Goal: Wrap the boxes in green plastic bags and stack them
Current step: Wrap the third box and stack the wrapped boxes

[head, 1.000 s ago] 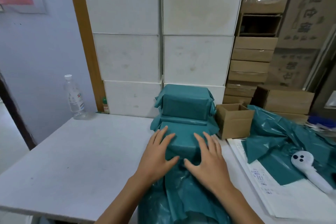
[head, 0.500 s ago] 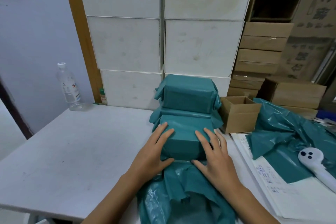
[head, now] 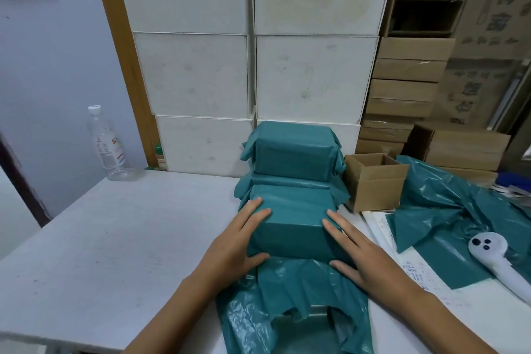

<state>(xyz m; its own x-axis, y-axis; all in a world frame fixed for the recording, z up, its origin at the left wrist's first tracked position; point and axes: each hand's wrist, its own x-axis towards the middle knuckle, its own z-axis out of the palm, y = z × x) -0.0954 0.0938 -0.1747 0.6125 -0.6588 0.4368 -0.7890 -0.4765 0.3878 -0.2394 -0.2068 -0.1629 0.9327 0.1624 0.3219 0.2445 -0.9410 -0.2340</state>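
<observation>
A box covered in green plastic [head: 291, 220] lies on the white table [head: 115, 238] in front of me. My left hand [head: 238, 241] clasps its left side and my right hand [head: 359, 253] its right side, thumbs at the near lower edge. The bag's loose open end [head: 293, 302] trails toward me over the table edge. Behind it stand two wrapped green boxes [head: 293, 158], one on top of the other.
An open cardboard box [head: 373, 181] sits right of the stack. Loose green bags [head: 448, 204] lie over papers [head: 413, 270] at right, beside a white handheld device [head: 494, 256]. A plastic bottle [head: 106, 143] stands at the back left. White boxes [head: 253, 74] and stacked cartons [head: 402, 89] form the back wall.
Both hands slid from the top of the near box outward to its left and right sides. The plastic over the top now lies smoother.
</observation>
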